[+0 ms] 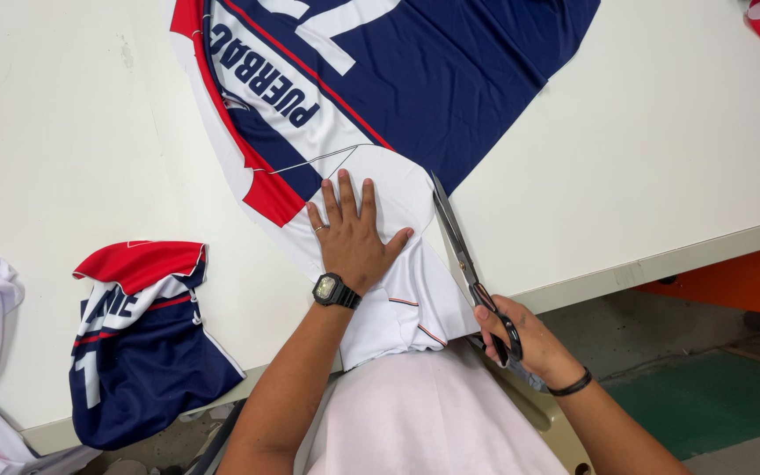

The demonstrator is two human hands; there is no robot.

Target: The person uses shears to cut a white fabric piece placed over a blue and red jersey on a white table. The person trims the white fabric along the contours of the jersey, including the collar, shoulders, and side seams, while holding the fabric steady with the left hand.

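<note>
Two hands engaged: left hand [353, 239] is pressed flat, fingers spread, on printed fabric [380, 97]; scissors [468, 264] are gripped in right hand [521, 339], blades shut at its edge.

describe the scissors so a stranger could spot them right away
On the white table, find the navy, white and red printed fabric sheet. At its right edge lie long silver metal scissors, black handles in the right hand. They are the only metal tool there.
</note>
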